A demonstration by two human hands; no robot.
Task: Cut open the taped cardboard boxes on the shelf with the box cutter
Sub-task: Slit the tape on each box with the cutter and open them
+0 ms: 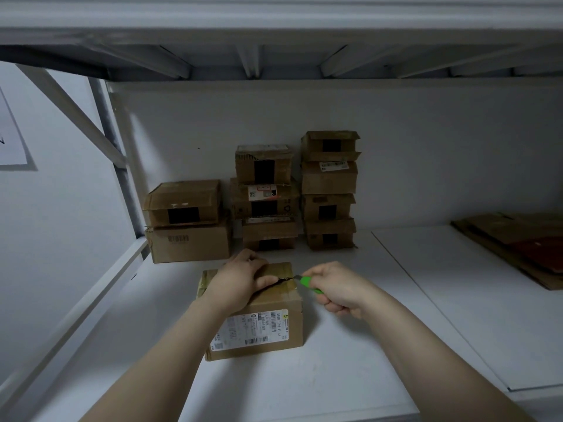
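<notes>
At the shelf's [335, 376] front, the left grip [240, 281] clasps the taped cardboard box [268, 312] while the right grip [338, 292] clenches the green box cutter [307, 283], whose blade could slip into the nearby thumb [268, 280].

**Legible markings, shelf stock**

Nearest cardboard box [274, 303], white shipping label [253, 330]: sideways print, roughly "5020 T098-41 41"; barcodes; remaining print too small to read.
Lower left box [189, 243]: printed barcode [178, 238], digits unreadable.
Middle-stack label [262, 191]: QR code, text illegible.
</notes>
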